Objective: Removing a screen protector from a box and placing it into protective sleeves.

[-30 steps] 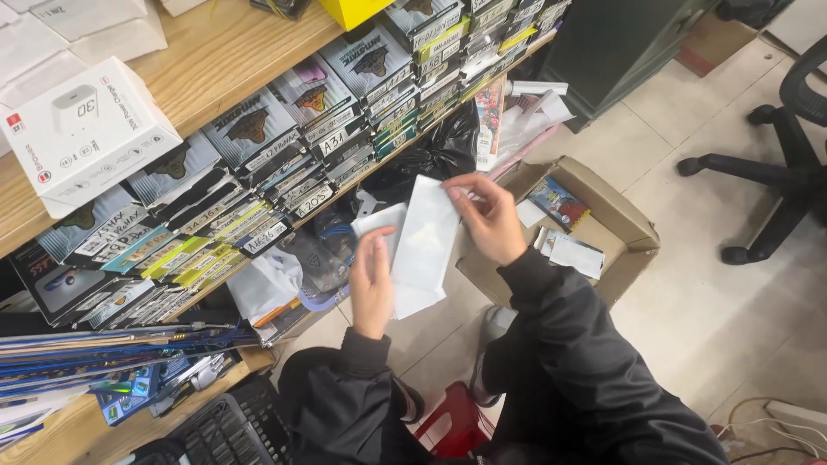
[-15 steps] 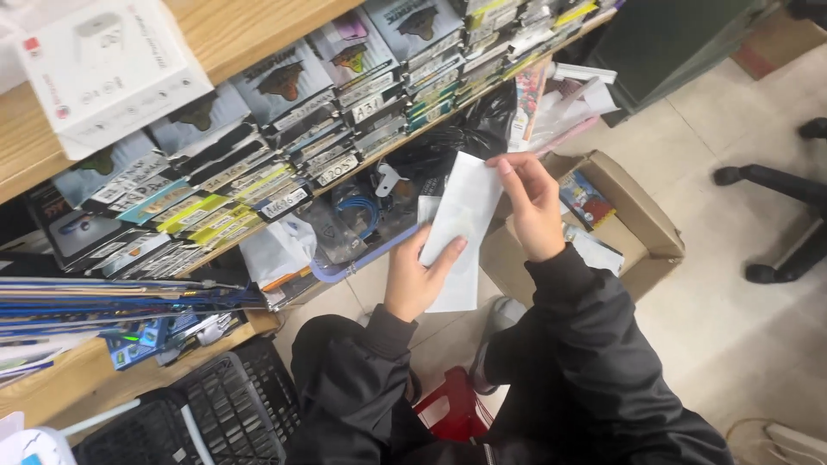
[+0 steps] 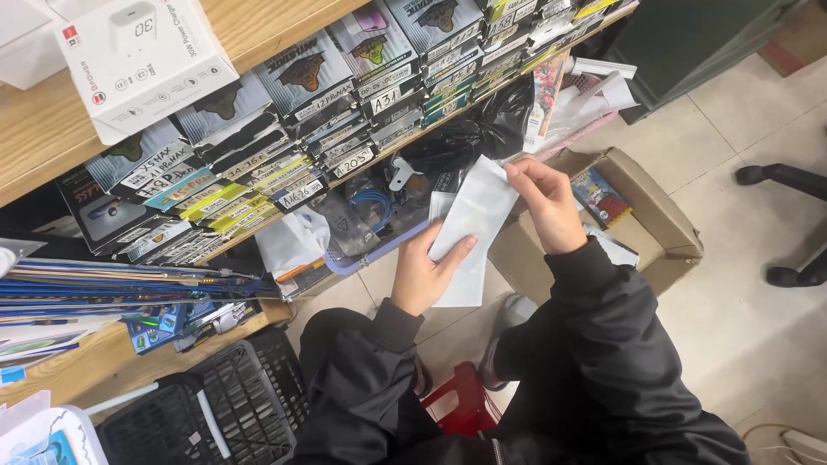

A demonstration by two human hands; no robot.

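Observation:
Both hands hold a small stack of white flat packets (image 3: 472, 226) in front of a low shelf. My left hand (image 3: 425, 271) supports the stack from below, its fingers spread along the front packet. My right hand (image 3: 544, 204) pinches the top right corner of the front packet. Both arms wear black sleeves. A second white packet shows behind and below the front one.
A wooden shelf (image 3: 60, 142) carries rows of flat labelled boxes (image 3: 284, 129) and a white box (image 3: 138, 52). An open cardboard box (image 3: 642, 220) stands on the tiled floor at right. A black plastic crate (image 3: 215, 405), a red stool (image 3: 457, 405) and chair legs (image 3: 788, 224) are nearby.
The packets have tilted and shifted slightly right. My left hand slid from behind the stack to its lower front. My view has moved closer to the shelf.

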